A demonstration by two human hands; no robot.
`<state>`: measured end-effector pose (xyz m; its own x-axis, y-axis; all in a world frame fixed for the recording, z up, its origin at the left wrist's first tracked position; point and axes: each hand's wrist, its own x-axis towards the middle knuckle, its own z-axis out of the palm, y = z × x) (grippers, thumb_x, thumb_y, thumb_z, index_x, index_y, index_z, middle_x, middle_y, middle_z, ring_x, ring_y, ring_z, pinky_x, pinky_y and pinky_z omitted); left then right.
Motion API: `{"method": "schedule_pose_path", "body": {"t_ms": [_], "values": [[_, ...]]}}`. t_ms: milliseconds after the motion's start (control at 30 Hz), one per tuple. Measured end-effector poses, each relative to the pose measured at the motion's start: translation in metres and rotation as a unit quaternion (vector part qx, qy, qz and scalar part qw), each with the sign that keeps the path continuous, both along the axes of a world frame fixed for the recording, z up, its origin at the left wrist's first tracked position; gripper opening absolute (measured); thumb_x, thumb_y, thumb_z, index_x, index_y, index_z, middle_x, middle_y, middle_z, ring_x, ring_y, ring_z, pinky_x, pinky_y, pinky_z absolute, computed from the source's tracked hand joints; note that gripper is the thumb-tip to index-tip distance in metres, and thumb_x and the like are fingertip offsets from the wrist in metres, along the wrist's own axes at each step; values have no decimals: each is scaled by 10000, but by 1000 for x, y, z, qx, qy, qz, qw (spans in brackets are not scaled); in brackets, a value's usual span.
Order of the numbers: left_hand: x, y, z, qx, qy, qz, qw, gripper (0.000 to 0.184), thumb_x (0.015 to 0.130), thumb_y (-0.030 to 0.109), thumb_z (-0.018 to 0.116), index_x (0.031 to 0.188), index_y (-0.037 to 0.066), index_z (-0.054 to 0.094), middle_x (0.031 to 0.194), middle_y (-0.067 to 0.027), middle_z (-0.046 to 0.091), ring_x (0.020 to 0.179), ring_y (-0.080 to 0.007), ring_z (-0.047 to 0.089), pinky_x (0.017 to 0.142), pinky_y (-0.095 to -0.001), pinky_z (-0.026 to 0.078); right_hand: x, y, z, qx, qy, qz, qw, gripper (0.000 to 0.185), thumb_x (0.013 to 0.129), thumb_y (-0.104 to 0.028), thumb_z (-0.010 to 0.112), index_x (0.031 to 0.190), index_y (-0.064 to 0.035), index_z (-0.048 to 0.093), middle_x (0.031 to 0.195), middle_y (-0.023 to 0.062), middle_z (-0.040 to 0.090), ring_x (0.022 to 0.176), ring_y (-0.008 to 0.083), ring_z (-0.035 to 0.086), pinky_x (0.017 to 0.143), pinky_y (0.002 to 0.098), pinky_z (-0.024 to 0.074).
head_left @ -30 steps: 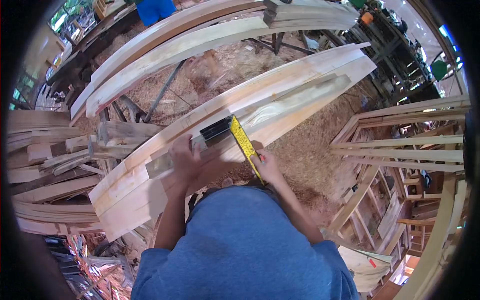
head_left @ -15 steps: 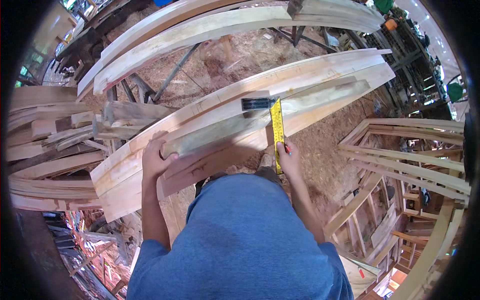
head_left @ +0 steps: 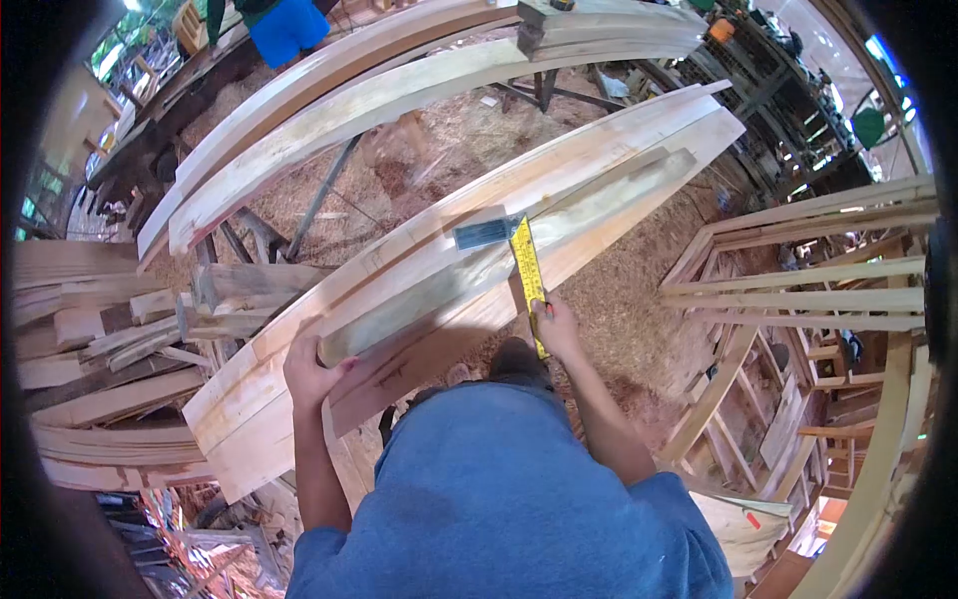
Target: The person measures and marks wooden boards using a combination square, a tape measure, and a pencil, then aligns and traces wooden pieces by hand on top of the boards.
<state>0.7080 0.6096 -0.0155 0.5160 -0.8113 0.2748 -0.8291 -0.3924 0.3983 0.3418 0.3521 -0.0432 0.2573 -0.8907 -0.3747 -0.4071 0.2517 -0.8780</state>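
A narrow, weathered wooden plank [head_left: 429,298] lies along paler, wider boards [head_left: 244,424]. My left hand [head_left: 313,369] is closed on the plank's near left end, its thumb along the near edge. My right hand [head_left: 556,327] grips the lower part of a try square [head_left: 526,268] with a yellow marked blade. The square's dark stock [head_left: 483,235] rests by the plank's far edge, and its blade crosses the plank toward me. A small red tip shows at my right fingers; what it belongs to is mostly hidden.
Long curved beams [head_left: 369,112] stand on supports beyond the boards. Stacked timber [head_left: 110,334] is at left, and a wooden frame [head_left: 798,299] stands at right. Shavings [head_left: 619,285] cover the floor. A person in blue shorts [head_left: 287,30] is at the far top.
My view has turned, and the boards appear tilted more steeply. The square and both hands sit lower in view, with both grips kept. The person in blue shorts shows more at the top.
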Motion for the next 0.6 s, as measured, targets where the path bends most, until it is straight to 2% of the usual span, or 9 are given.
{"method": "schedule_pose_path", "body": {"t_ms": [67,133,167,233,333,433,533,567,600], "values": [[-9,10,-5,-7,-34,-13,999,801,614,718,829,973,24,656,856,-139,635,810,-342,621,726,-437,514,4,2,35,-6,43,10,999,242,1044,-243,566,1130,-25,628,650,80,590,485,207,637,437,362,507],[-27,25,-8,17,-52,-9,998,801,640,726,812,984,20,654,856,-144,634,808,-352,620,712,-445,513,0,-2,35,-26,63,18,998,251,1041,-252,569,1124,-22,625,639,79,574,482,210,639,426,364,500],[-33,27,-9,-11,-64,-10,998,794,643,726,808,962,16,648,854,-150,634,807,-355,624,709,-448,515,-2,-1,34,-34,73,25,996,255,1040,-256,571,1121,-20,624,633,78,566,481,212,640,421,364,496],[-49,29,-4,-65,-91,-9,994,783,650,726,798,917,8,636,850,-164,635,807,-363,632,703,-453,518,-2,1,29,-29,37,8,999,270,1039,-267,570,1115,-13,621,639,84,570,478,212,636,439,377,501],[-55,32,-2,-72,-104,-16,992,766,669,718,792,908,9,627,823,-156,617,792,-360,628,672,-443,514,3,3,20,-20,3,-11,1000,273,1036,-269,573,1106,-9,621,658,92,582,481,211,635,452,383,504],[-55,28,10,-41,-88,-37,995,717,753,678,763,943,-2,642,844,-169,639,812,-368,640,740,-477,509,6,9,33,-40,50,-4,998,258,1032,-252,581,1108,-10,624,689,108,606,490,211,633,463,381,506],[-52,4,57,229,79,-13,970,695,836,615,722,1123,-13,645,897,-192,672,836,-392,651,876,-521,471,14,26,42,-122,62,55,989,264,1026,-247,591,1116,-2,626,738,139,644,553,236,653,519,395,527],[-50,-3,51,213,187,35,958,691,880,534,698,1314,9,585,1063,-222,676,966,-402,642,982,-544,402,20,32,46,-92,59,84,990,277,1023,-254,595,1118,5,628,763,154,656,589,252,662,556,403,533],[-49,-11,40,130,149,20,980,692,883,517,698,1342,17,567,1111,-225,662,1011,-401,627,978,-546,406,27,39,53,-63,57,114,990,291,1021,-260,599,1121,11,630,787,170,668,625,267,670,592,410,540]]}}
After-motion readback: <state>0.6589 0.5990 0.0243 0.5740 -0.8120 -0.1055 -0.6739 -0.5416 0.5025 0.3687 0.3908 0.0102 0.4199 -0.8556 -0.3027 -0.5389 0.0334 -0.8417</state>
